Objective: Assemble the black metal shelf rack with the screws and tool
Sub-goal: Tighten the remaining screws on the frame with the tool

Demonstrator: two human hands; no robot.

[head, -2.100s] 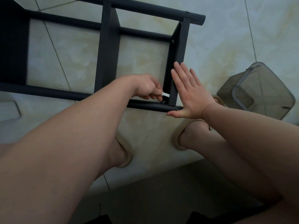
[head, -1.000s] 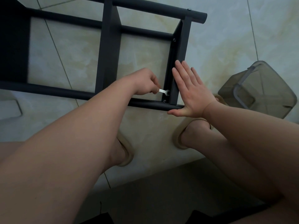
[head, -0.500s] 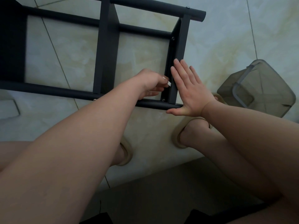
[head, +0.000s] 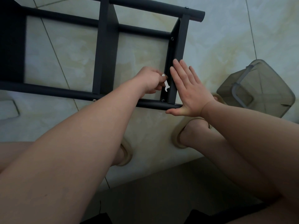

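Note:
The black metal shelf rack [head: 105, 50] lies on its side on the tiled floor. My left hand [head: 150, 80] pinches a small white flat wrench [head: 166, 85] just inside the rack's end crossbar [head: 178, 50], its open jaw pointing down toward a screw [head: 163, 100] at the lower corner joint. My right hand [head: 188, 91] lies flat with straight fingers against the outer face of that crossbar, thumb under the end of the lower tube [head: 153, 105]. Another screw [head: 172, 38] sits at the upper joint.
A translucent grey plastic bin [head: 258, 88] with a handle lies on the floor right of the rack. My feet in beige slippers [head: 176, 136] rest on the tiles below the rack. A pale flat object [head: 8, 109] sits at the left edge.
My left hand has turned the wrench from level to nearly upright, so more of it shows, jaw now down toward the lower screw. My right hand stays flat on the crossbar.

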